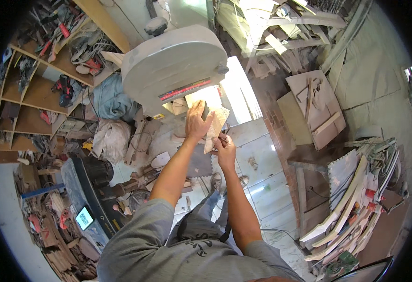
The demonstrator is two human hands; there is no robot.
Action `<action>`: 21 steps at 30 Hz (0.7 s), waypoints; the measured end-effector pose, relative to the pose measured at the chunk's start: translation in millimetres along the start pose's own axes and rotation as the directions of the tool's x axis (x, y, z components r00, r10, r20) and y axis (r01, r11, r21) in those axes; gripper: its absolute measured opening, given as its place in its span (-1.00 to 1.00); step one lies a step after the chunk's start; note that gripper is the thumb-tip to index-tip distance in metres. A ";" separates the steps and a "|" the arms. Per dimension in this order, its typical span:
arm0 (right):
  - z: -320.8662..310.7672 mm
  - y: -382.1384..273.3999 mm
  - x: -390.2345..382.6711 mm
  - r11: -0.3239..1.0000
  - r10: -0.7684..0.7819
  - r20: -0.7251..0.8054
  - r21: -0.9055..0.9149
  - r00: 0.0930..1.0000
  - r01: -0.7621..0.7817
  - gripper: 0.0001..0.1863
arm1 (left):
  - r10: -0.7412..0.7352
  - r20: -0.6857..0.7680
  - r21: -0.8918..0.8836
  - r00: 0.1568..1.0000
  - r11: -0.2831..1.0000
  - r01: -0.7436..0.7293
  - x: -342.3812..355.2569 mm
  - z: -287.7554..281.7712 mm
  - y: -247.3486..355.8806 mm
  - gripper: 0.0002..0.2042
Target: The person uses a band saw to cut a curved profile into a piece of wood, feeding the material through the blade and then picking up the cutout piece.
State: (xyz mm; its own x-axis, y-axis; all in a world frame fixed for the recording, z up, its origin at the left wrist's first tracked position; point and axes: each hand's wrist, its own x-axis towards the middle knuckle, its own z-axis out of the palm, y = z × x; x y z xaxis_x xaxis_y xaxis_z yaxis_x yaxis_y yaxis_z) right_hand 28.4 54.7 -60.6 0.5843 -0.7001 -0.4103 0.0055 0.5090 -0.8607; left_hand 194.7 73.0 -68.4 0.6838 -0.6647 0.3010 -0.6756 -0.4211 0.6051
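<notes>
Under the grey upper housing of a band saw, a pale, angular piece of wood lies in bright light. My left hand rests flat at its left side, fingers stretched forward and thumb reaching onto the wood. My right hand pinches the wood's near end between thumb and fingers. The far end of the wood is close to the lit area beneath the housing. The saw blade cannot be made out, and the housing hides part of the saw table.
Wooden shelves with tools and cables stand at left, beside cloth bundles. A dusty machine is at lower left. Curved wooden parts are stacked at right, near a board-topped box. My feet stand on the tiled floor.
</notes>
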 end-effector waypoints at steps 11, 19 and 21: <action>-1.0 0.3 0.3 1.000 0.020 -0.017 0.018 1.000 -0.020 -0.54 | -0.065 0.025 -0.025 0.998 0.998 0.065 0.2 1.1 1.9 -0.35; -1.1 14.1 -18.8 0.996 0.014 -0.020 0.088 1.000 -0.012 -0.40 | -0.053 0.051 -0.028 0.997 0.998 0.054 1.0 1.9 1.8 -0.34; -3.0 20.4 -16.8 0.995 -0.009 -0.032 0.102 0.999 0.012 -0.39 | -0.072 0.047 -0.041 0.996 0.996 0.074 0.1 5.5 5.7 -0.34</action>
State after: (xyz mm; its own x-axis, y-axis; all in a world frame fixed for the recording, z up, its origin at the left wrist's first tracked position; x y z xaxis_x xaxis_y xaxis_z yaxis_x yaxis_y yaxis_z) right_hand 16.2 75.4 -72.2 0.5583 -0.7203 -0.4116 0.0951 0.5485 -0.8307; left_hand 189.4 67.1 -69.0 0.7169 -0.6610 0.2214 -0.6114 -0.4435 0.6554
